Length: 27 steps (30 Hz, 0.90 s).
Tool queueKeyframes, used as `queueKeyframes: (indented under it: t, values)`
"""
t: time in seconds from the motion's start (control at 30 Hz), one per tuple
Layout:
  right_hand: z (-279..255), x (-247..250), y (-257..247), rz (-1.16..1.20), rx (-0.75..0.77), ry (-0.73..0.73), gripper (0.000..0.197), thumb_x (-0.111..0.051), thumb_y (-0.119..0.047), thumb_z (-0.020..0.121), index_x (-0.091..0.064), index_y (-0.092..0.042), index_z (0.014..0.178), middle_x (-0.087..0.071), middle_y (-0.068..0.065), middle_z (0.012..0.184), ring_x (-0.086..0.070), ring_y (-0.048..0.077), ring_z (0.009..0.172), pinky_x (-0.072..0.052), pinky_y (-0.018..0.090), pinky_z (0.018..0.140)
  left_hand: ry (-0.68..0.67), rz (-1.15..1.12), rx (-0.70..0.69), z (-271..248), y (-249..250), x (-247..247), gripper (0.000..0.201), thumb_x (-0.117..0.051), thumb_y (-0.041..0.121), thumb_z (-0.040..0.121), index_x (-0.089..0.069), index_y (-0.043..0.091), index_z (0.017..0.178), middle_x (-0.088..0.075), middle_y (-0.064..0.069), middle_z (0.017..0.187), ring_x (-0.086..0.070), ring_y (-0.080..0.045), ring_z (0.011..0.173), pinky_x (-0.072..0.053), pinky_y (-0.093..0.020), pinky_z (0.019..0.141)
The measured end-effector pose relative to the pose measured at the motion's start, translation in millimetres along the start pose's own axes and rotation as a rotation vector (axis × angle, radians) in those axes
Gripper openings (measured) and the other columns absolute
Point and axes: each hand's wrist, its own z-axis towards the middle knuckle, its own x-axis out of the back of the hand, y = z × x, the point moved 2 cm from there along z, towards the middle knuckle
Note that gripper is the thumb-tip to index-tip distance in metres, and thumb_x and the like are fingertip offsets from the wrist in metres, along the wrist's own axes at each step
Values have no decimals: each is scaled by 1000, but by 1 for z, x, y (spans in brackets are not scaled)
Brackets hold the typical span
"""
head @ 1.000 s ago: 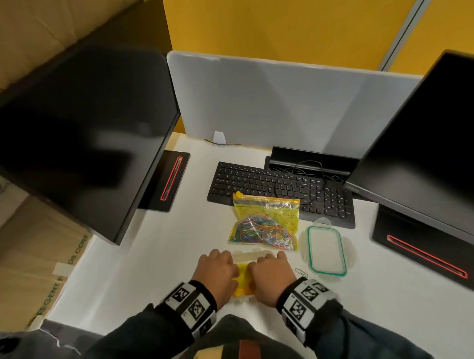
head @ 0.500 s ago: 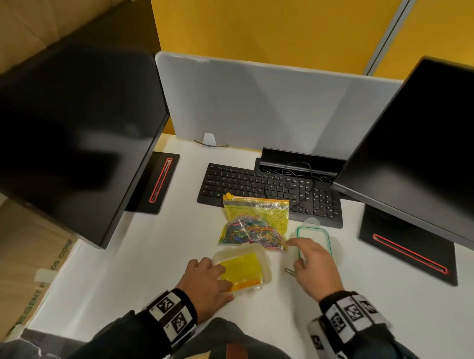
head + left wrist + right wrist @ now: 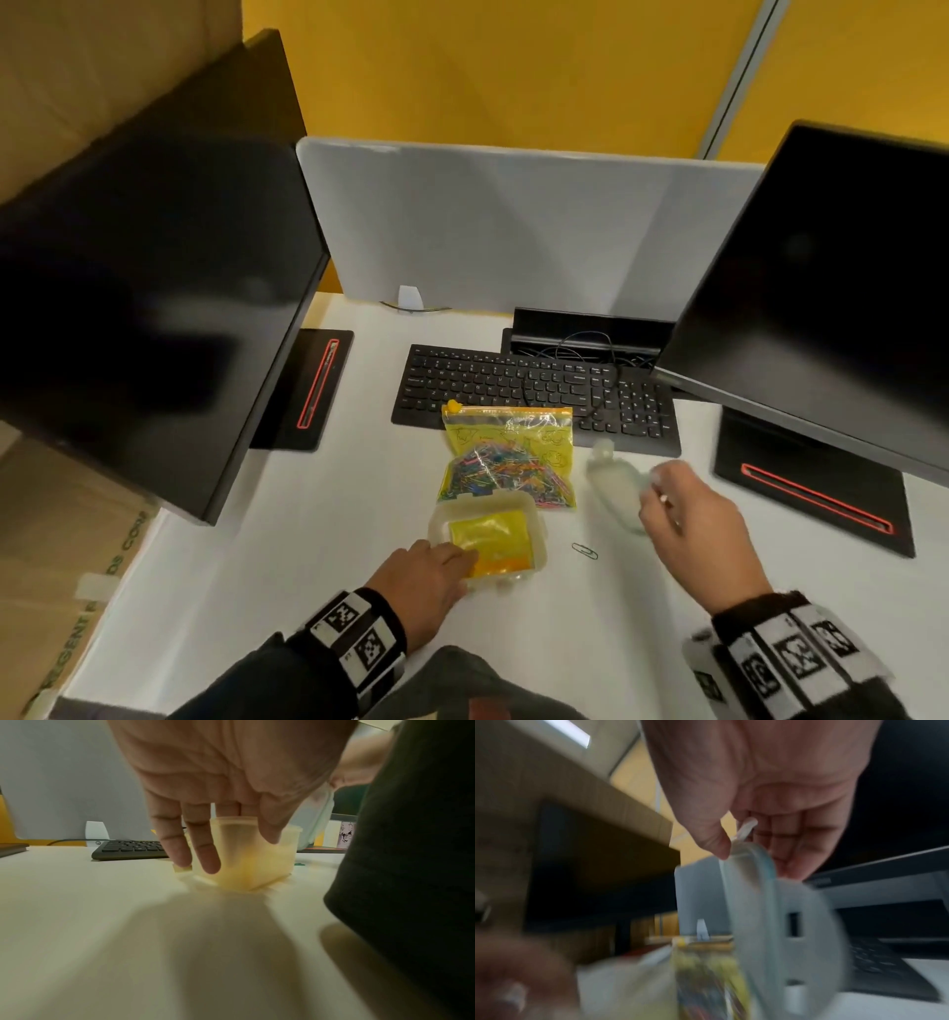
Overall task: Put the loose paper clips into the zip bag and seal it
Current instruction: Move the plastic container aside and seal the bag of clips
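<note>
The yellow zip bag, full of coloured paper clips, lies flat in front of the keyboard, its slider at the left end. One loose paper clip lies on the desk to the right of a translucent container with something yellow inside. My left hand holds the container at its near left corner, fingers and thumb on its wall. My right hand pinches the green-rimmed lid and holds it tilted above the desk; the right wrist view shows the thumb and fingers on the lid, blurred.
A black keyboard lies behind the bag. Two dark monitors stand left and right on black bases. A grey divider closes the back. Cardboard boxes stand off the desk's left edge.
My right hand left the container, reached right to the lid and lifted it off the desk. My left hand stayed on the container.
</note>
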Motion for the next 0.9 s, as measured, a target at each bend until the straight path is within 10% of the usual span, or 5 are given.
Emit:
queueKeyframes:
  t: [0.17, 0.33, 0.5, 0.9]
  values:
    - [3, -32, -21, 1082, -435, -206, 19, -47, 3, 89, -58, -11, 91, -65, 8, 76, -64, 13, 57, -55, 27, 51, 256, -125, -60, 0, -4, -3, 40, -33, 27, 93, -40, 21, 131, -45, -4, 137, -51, -32, 108, -48, -38, 87]
    - [-2, -89, -23, 855, -568, -322, 10, -57, 0, 86, -58, -9, 90, -64, 13, 90, -64, 27, 78, -58, 40, 63, 382, -641, 19, -6, -16, -5, 37, -53, 32, 84, -54, 28, 121, -36, 10, 137, -43, -9, 120, -40, -24, 99]
    - [10, -92, -25, 521, -462, -152, 12, -70, -16, 75, -59, -13, 74, -63, 7, 74, -60, 29, 73, -54, 46, 75, 473, -958, 116, -7, -21, -3, 23, -70, 8, 76, -70, 16, 98, -57, 15, 107, -58, 1, 94, -44, -4, 76]
    - [16, -90, -17, 510, -538, -406, 17, -58, -10, 87, -48, -16, 75, -61, 11, 91, -60, 23, 76, -51, 29, 53, 341, -1535, 469, 1, -27, 11, 18, -63, 17, 83, -50, 14, 96, -67, -18, 92, -69, -29, 76, -56, -35, 64]
